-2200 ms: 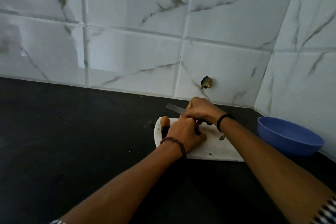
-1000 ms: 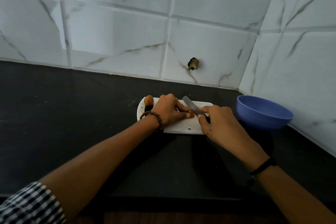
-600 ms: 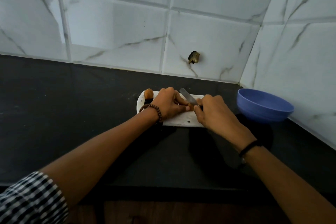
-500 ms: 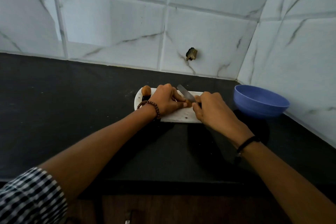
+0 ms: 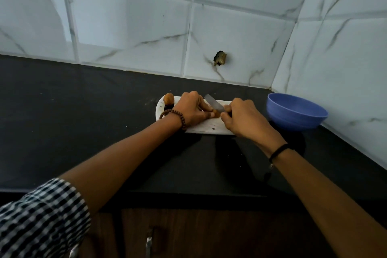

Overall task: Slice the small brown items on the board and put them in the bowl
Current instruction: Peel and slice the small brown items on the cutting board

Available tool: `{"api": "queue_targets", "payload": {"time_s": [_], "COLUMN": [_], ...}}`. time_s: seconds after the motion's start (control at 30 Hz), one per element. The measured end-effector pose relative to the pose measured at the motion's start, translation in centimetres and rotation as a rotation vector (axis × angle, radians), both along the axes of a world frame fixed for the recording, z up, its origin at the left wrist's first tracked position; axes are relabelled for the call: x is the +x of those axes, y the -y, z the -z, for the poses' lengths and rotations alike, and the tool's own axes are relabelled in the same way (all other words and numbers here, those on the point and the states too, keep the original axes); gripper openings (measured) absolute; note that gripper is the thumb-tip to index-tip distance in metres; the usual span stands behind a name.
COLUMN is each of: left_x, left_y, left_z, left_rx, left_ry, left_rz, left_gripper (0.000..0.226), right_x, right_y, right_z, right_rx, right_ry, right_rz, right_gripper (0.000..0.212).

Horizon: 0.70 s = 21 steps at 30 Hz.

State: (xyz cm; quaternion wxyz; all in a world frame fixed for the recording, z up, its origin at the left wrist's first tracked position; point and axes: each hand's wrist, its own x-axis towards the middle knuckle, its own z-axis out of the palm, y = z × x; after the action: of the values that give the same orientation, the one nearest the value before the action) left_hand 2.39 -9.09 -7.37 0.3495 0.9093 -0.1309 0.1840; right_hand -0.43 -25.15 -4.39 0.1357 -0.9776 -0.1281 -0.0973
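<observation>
Both bare forearms reach in toward the middle, the left from 8 o'clock, the right from 4 o'clock. The left hand (image 5: 191, 109) lies knuckles up, its fingertips (image 5: 211, 114) pinching a small brown item (image 5: 217, 114). Just at its 3 o'clock, the right hand (image 5: 243, 119) is curled round a knife (image 5: 212, 105).

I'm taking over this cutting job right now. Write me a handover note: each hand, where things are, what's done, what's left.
Left hand pinches a small brown item down on the white board.
Right hand grips the knife, blade angled over that item.
A second brown item sits whole at the board's far left end.
Blue bowl stands right of the board; no slices show in it.
Done: no finished slices visible. Left: slice both items, move the pieces into the bowl.
</observation>
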Motion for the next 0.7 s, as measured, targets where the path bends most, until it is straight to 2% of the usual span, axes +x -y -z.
{"api": "queue_targets", "payload": {"time_s": [0.13,0.4,0.53,0.63,0.7], "left_x": [0.1,0.1,0.1,0.0,-0.1], "left_y": [-0.2,-0.5,-0.4,-0.4,-0.4], "left_z": [0.1,-0.1,0.0,-0.1,-0.1], "left_rx": [-0.01,0.04,0.1,0.131,0.132], "left_ry": [0.01,-0.001,-0.023,-0.032,-0.034], "left_rz": [-0.005,0.02,0.034,0.054,0.063], "left_gripper": [0.022,0.023,0.039,0.034,0.03], "right_x": [-1.2,-4.3,-6.3,-7.1,-7.1], "right_y": [0.7,1.6,3.4,5.0,5.9], "right_z": [1.2,-0.6,-2.1,-3.9,-5.1], "right_rx": [-0.055,-0.092,-0.14,-0.114,-0.028], "right_ry": [0.01,-0.045,-0.119,-0.209,-0.302], "right_rz": [-0.003,-0.011,-0.037,-0.068,-0.067], "right_gripper": [0.029,0.022,0.021,0.019,0.021]}}
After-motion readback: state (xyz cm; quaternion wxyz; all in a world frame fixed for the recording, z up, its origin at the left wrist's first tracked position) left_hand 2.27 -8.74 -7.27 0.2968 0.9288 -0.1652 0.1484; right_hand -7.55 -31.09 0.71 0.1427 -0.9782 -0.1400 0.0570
